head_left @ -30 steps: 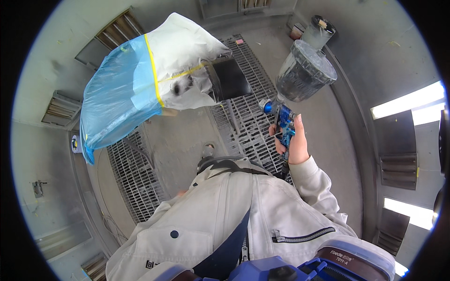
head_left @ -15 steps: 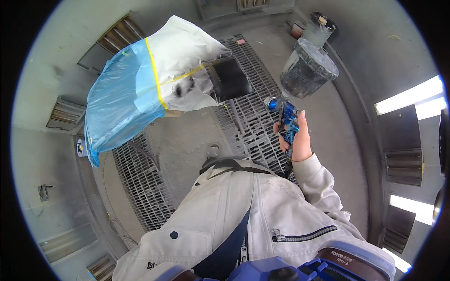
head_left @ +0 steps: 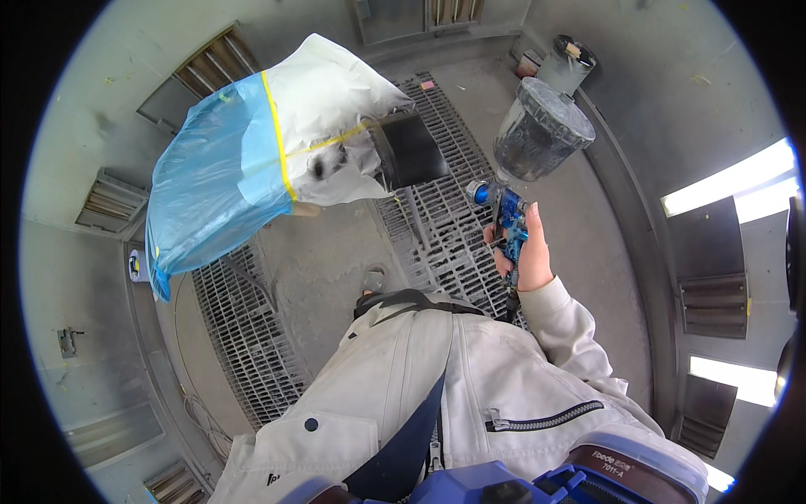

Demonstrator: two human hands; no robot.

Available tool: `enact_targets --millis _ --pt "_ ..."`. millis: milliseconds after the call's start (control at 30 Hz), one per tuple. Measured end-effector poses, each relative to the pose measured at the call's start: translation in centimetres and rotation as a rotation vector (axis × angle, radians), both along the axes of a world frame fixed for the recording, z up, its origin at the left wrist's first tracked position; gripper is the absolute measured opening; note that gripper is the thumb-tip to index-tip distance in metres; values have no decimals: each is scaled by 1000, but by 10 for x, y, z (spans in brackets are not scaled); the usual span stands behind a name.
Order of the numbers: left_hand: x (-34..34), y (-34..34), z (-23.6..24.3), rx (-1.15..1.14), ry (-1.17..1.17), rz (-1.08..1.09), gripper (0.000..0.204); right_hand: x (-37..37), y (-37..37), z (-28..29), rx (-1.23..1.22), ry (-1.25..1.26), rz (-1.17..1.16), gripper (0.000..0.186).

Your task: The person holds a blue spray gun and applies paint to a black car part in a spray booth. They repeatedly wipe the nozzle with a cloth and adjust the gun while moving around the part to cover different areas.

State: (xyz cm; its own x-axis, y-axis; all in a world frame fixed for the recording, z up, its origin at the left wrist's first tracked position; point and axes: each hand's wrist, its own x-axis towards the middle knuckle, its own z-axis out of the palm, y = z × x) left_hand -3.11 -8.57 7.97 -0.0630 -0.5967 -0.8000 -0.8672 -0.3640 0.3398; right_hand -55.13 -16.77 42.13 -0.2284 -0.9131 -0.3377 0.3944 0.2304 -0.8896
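My right hand (head_left: 531, 252) is closed round the handle of a blue spray gun (head_left: 509, 214), with the thumb up along its back. A large translucent paint cup (head_left: 541, 130), smeared dark grey inside, tops the gun. The nozzle end points left, toward a glossy black panel (head_left: 413, 151). White masking paper (head_left: 332, 92), yellow tape and light blue plastic film (head_left: 214, 168) cover the rest of the piece beside that panel. A dark overspray smudge marks the paper. A gap separates the gun from the panel. My left hand does not show.
Metal floor gratings (head_left: 252, 336) run under the masked piece and past my feet. A dark-rimmed bucket (head_left: 571, 63) stands at the far right by the wall. A coiled hose (head_left: 206, 420) lies at the left wall. Bright light panels (head_left: 730, 181) line the right wall.
The spray gun and my right hand have shifted slightly left in the view. The paint cup sits a little lower and more upright. The masked piece looks nearly unchanged.
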Motion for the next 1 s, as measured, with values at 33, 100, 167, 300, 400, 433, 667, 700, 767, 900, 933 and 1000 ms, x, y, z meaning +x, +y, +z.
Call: enact_targets --millis 33,100,167,300,400,433,667,700,767,900,933,1000 --pt "0 -1 -1 -2 2 -2 35 0 0 0 14 -8 -3 79" --pt "0 -5 -2 -3 1 -12 35 -1 0 1 20 -20 -8 77" --pt "-1 -9 -2 -4 -2 -23 35 -1 1 2 14 -15 -4 77" --pt "-2 -19 3 -5 -6 -34 35 -3 4 6 12 16 12 59" --pt "-2 -26 10 -7 -12 -36 35 -4 4 6 42 -24 -4 35" --pt "-1 -29 12 -9 -15 -37 35 -4 5 6 44 -29 -17 34" --pt "36 -59 -6 -38 -49 59 35 -6 7 3 48 -19 -2 28" --pt "44 -64 -13 -64 -63 66 38 -7 8 3 43 -13 2 28" --pt "58 -72 -30 -52 -152 104 44 -7 11 2 31 -16 21 27" --pt "65 -71 -53 -195 -340 -265 51 -10 16 2 -14 -16 34 27" --pt "64 -69 -55 -188 -335 -275 51 -10 17 3 -2 -11 17 26" --pt "62 -66 -56 -149 -286 -245 51 -11 18 4 0 -7 32 26"
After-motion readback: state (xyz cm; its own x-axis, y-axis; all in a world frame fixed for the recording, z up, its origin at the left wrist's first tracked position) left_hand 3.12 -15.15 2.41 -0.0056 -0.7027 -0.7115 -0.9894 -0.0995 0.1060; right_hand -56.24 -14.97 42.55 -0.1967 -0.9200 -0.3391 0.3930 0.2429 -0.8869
